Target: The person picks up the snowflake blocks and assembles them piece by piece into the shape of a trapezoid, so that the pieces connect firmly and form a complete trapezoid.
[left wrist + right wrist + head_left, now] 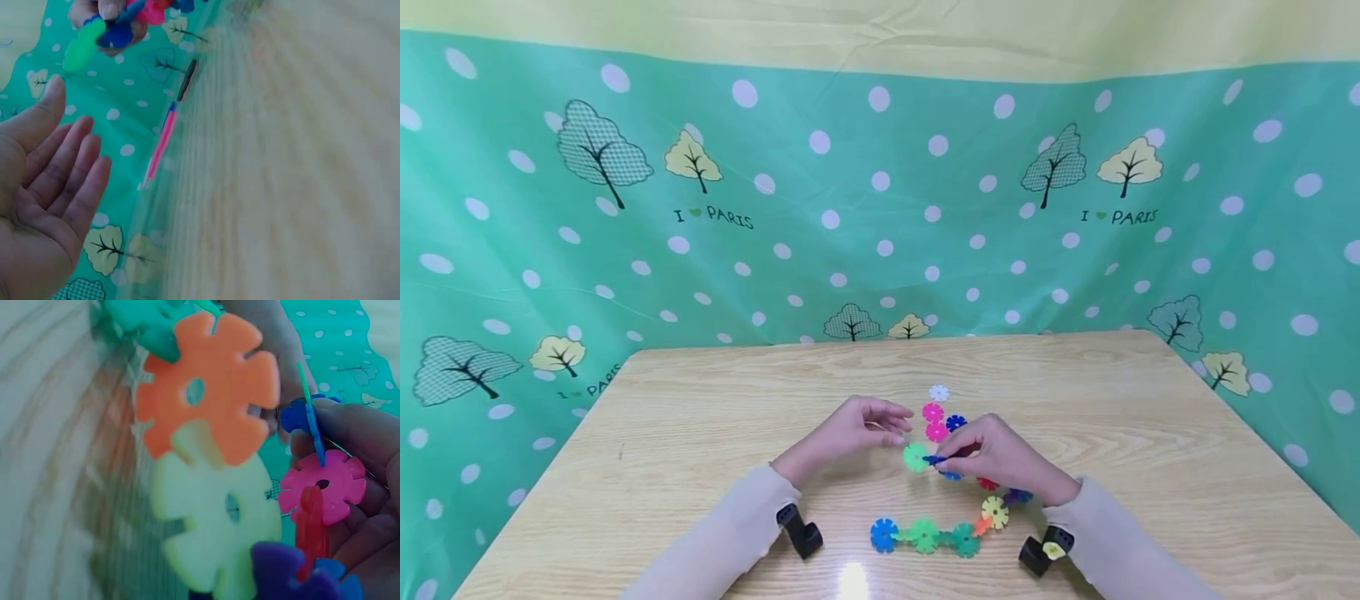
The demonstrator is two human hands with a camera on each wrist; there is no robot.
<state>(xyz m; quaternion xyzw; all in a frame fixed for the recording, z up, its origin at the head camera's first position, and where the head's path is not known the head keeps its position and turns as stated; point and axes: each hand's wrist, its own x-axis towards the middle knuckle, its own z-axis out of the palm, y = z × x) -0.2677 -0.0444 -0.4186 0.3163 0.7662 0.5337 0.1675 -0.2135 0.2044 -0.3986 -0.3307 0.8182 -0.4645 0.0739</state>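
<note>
My right hand [1000, 457] pinches a dark blue notched plastic disc [934, 459] between thumb and fingers. A bright green notched disc [915, 457] is joined to it, facing my left hand [867, 427]. The left fingers are loosely extended beside the green disc and hold nothing; the left wrist view shows its bare palm [50, 200]. From the right hand hangs a chain of interlocked discs: pink [344, 478], red [310, 534], purple [275, 572], yellow [995, 512], orange [231, 394], teal [966, 540], green [925, 535], then a blue end disc [883, 535].
Loose discs lie on the wooden table [715, 467] beyond the hands: a white disc [939, 392], two pink ones [933, 412] and a dark blue one [956, 422]. A green dotted curtain [880, 208] stands behind and at both sides.
</note>
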